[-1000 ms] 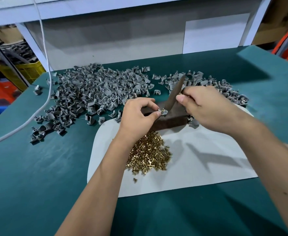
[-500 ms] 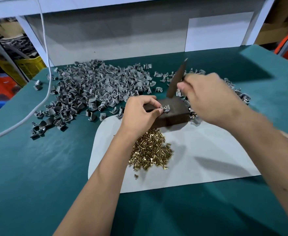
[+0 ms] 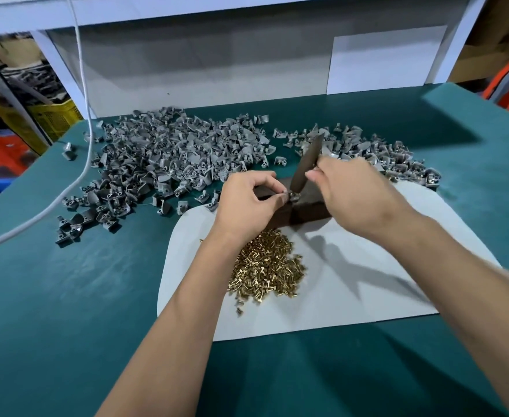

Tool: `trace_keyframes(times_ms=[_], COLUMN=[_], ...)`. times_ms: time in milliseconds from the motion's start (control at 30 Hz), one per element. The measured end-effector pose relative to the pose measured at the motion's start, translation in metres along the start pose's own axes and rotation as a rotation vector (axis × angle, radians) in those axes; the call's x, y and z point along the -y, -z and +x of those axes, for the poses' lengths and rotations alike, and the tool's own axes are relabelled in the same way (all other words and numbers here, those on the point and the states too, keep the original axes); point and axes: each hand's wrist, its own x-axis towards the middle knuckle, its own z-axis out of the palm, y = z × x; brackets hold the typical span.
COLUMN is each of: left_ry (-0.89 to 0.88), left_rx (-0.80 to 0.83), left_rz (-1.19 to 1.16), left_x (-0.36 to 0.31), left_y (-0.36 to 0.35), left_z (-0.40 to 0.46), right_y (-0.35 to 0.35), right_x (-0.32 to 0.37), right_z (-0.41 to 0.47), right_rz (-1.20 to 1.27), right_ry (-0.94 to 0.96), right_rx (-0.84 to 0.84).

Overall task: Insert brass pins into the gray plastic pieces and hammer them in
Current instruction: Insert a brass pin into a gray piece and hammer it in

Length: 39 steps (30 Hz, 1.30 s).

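The left hand [image 3: 248,203] pinches a gray plastic piece [image 3: 289,196] on top of the dark block [image 3: 307,203]. The right hand [image 3: 355,194] grasps a flat dark metal bar [image 3: 305,165], its lower end touching the piece. Half a second ago the bar was raised clear of the block; now it is down on it. A heap of brass pins [image 3: 266,269] lies on the white sheet [image 3: 367,296] just in front of the block. Two piles of gray pieces [image 3: 169,164] spread over the green table [image 3: 66,296] behind. A white cable [image 3: 81,85] hangs at left; a yellow crate [image 3: 56,117] stands beyond the table's edge.
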Motion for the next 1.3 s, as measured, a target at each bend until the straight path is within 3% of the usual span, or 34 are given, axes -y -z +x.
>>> trace_keyframes(times_ms=[67, 167, 333, 467, 633, 700, 767, 800, 933, 1000, 1100, 1233, 1300], left_ry=[-0.004, -0.025, -0.031, -0.044, -0.044, -0.042, -0.051, -0.055, -0.037, -0.031, -0.049, -0.048, -0.039], left_rx=[0.0, 0.011, 0.023, 0.018, -0.003, 0.005, 0.006, 0.0, 0.0, 0.001, -0.002, -0.003, -0.014], left_rz=[0.015, 0.023, 0.027, 0.041, 0.043, 0.043, 0.035, 0.03, 0.01, 0.011, 0.032, 0.046, 0.051], left_x=[0.001, 0.002, 0.0, 0.002, 0.003, 0.003, 0.004, 0.005, 0.003, 0.003, 0.003, 0.003, 0.003], left_y=[0.001, 0.001, 0.002, 0.002, 0.001, 0.001, 0.001, 0.002, 0.001, 0.001, 0.002, 0.002, 0.002], left_z=[0.0, 0.001, 0.001, 0.002, 0.002, 0.002, 0.003, 0.003, 0.002, 0.001, 0.002, 0.002, 0.002], right_y=[0.01, 0.014, 0.004, 0.012, 0.005, 0.016, 0.016, 0.012, 0.006, 0.018, 0.015, -0.002, 0.005], right_x=[-0.007, -0.004, 0.0, -0.001, 0.001, -0.002, 0.0, 0.003, 0.006, 0.001, 0.004, 0.006, 0.0], right_z=[0.007, 0.005, 0.002, 0.003, -0.001, 0.003, 0.003, 0.001, 0.001, 0.006, 0.005, 0.001, 0.004], right_rz=[-0.074, -0.012, -0.052, -0.005, -0.044, -0.099, 0.001, 0.052, -0.04, -0.125, -0.052, 0.002, -0.015], right_ry=[0.018, 0.03, -0.011, -0.001, -0.034, -0.02, -0.012, -0.006, -0.045, -0.021, 0.007, -0.053, -0.023], right_rx=[-0.024, -0.284, -0.018, -0.261, -0.029, -0.114, -0.285, -0.285, 0.021, -0.022, -0.276, -0.023, -0.023])
